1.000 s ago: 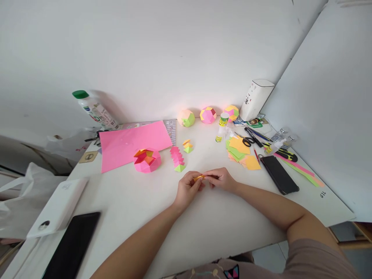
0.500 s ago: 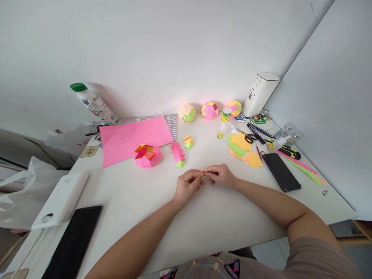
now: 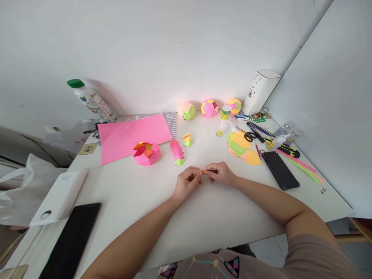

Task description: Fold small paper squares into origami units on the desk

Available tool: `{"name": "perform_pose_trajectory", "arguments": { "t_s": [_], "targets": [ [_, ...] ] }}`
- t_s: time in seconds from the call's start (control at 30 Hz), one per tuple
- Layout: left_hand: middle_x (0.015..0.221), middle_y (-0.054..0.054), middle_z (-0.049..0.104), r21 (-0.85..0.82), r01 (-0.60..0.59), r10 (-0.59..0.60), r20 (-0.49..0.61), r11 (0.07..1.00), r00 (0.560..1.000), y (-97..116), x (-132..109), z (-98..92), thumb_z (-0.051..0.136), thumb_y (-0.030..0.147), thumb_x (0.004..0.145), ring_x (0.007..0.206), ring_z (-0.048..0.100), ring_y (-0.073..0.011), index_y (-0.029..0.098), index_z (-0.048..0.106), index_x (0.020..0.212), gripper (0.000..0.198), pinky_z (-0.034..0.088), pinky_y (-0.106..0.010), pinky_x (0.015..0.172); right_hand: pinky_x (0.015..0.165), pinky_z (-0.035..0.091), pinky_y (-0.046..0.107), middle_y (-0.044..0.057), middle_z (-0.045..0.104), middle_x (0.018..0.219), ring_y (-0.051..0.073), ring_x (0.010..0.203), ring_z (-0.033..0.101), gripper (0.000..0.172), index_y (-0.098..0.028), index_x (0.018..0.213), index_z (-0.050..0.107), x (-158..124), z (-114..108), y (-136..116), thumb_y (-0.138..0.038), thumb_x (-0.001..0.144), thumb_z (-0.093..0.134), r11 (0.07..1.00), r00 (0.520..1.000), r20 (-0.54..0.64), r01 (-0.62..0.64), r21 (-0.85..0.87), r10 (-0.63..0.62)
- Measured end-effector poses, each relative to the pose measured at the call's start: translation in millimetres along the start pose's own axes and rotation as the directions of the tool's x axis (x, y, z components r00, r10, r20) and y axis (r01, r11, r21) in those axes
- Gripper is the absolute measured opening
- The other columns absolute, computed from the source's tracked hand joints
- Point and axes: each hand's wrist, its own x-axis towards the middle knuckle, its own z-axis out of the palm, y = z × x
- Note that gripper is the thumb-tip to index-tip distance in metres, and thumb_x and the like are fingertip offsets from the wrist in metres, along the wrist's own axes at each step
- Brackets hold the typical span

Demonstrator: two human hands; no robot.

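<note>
Over the white table, my left hand (image 3: 187,183) and my right hand (image 3: 220,173) meet fingertip to fingertip. Both pinch a small piece of orange paper (image 3: 202,172), mostly hidden by the fingers. Beyond my left hand lies a row of folded pink paper pieces (image 3: 176,150) ending in a green one. A short stack of orange and green folded pieces (image 3: 188,140) sits just behind it. Farther left, a partly built pink paper ball (image 3: 147,156) shows an orange inside through its open top.
Finished paper balls (image 3: 209,108) line the wall. To the right are sticky notes (image 3: 238,143), scissors (image 3: 250,136), a glue stick (image 3: 226,112), a black phone (image 3: 280,170) and paper strips (image 3: 303,169). On the left are a pink sheet (image 3: 130,135), a white box (image 3: 59,197) and a black tablet-like slab (image 3: 71,240).
The view has shifted slightly, so everything sits a little higher in it. Both hands keep their pinch on the orange paper, with hardly any movement.
</note>
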Motion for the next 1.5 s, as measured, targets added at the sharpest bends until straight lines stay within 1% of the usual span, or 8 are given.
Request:
{"name": "perform_pose_trajectory", "arguments": {
  "t_s": [0.13,0.23,0.57,0.8,0.97,1.07,1.33,1.5],
  "targets": [
    [0.080,-0.002,0.056,0.031,0.047,-0.047,0.014,0.998,0.999,0.5,-0.1,-0.1,0.058,0.037,0.080,0.053,0.054,-0.0064,0.016,0.059,0.076,0.021,0.041,-0.019,0.044,0.046,0.043,0.021,-0.002,0.058,0.055,0.009,0.046,0.054,0.017,-0.015,0.081,0.064,-0.4,0.0,-0.2,-0.030,0.082,0.055,0.999,1.000,0.015,0.016,-0.029,-0.016],
    [0.079,-0.001,0.055,0.041,0.029,-0.030,0.035,0.999,0.999,-0.9,-0.3,-1.2,0.057,0.036,0.081,0.053,0.053,-0.0061,0.016,0.057,0.074,0.021,0.041,-0.019,0.046,0.045,0.040,0.020,-0.002,0.057,0.056,0.009,0.047,0.053,0.017,-0.015,0.080,0.062,0.0,0.3,-0.4,-0.030,0.082,0.055,0.999,0.999,0.039,0.004,-0.040,-0.002],
    [0.079,-0.001,0.056,-0.056,0.019,-0.015,0.061,0.998,0.998,-2.5,-0.8,-2.4,0.060,0.036,0.079,0.056,0.055,-0.0081,0.017,0.059,0.074,0.020,0.041,-0.022,0.048,0.047,0.039,0.020,-0.001,0.056,0.060,0.009,0.050,0.052,0.015,-0.014,0.080,0.061,0.0,-0.9,-4.9,-0.029,0.081,0.056,1.000,0.996,0.080,-0.024,-0.001,0.024],
    [0.059,0.001,0.056,0.050,0.124,-0.127,0.060,0.991,0.990,6.4,-2.0,-2.3,0.045,0.045,0.087,0.050,0.048,-0.0085,0.017,0.058,0.078,0.032,0.039,-0.022,0.050,0.048,0.039,0.021,-0.001,0.056,0.062,0.009,0.051,0.051,0.016,-0.015,0.078,0.060,-0.8,-1.3,-5.2,-0.030,0.080,0.057,0.998,0.996,0.076,-0.049,0.033,0.046],
    [0.059,0.003,0.054,0.051,0.118,-0.121,0.070,0.992,0.990,4.3,-2.6,0.1,0.056,0.043,0.080,0.052,0.050,-0.0089,0.017,0.055,0.079,0.026,0.039,-0.021,0.050,0.047,0.039,0.021,-0.001,0.056,0.060,0.009,0.050,0.051,0.018,-0.015,0.077,0.061,-0.3,-1.0,-2.2,-0.032,0.080,0.058,0.998,0.996,0.067,-0.059,0.023,0.058],
    [0.056,0.003,0.053,0.020,0.120,-0.121,0.065,0.993,0.990,0.8,-1.7,-0.2,0.056,0.043,0.080,0.050,0.049,-0.0085,0.017,0.054,0.077,0.026,0.038,-0.020,0.048,0.048,0.040,0.021,-0.001,0.057,0.062,0.009,0.051,0.052,0.019,-0.014,0.079,0.061,0.1,-0.8,-1.0,-0.033,0.080,0.059,0.998,0.996,0.064,-0.064,0.025,0.062],
    [0.059,0.001,0.055,-0.026,0.103,-0.102,0.056,0.994,0.993,-5.8,0.7,-2.0,0.058,0.041,0.080,0.051,0.051,-0.0092,0.016,0.057,0.078,0.025,0.038,-0.021,0.046,0.050,0.044,0.022,-0.001,0.059,0.062,0.009,0.051,0.054,0.020,-0.015,0.081,0.062,0.2,0.3,-1.1,-0.035,0.079,0.060,0.997,0.997,0.042,-0.071,0.027,0.069],
    [0.074,-0.001,0.056,-0.006,0.018,-0.018,0.049,1.000,0.999,-6.2,1.2,-2.1,0.059,0.040,0.080,0.054,0.054,-0.0084,0.017,0.059,0.076,0.023,0.040,-0.020,0.045,0.049,0.043,0.022,-0.001,0.058,0.060,0.010,0.050,0.055,0.020,-0.016,0.079,0.062,0.6,0.1,-1.2,-0.036,0.079,0.059,0.998,0.997,0.044,-0.069,0.009,0.068]
  ]
}}
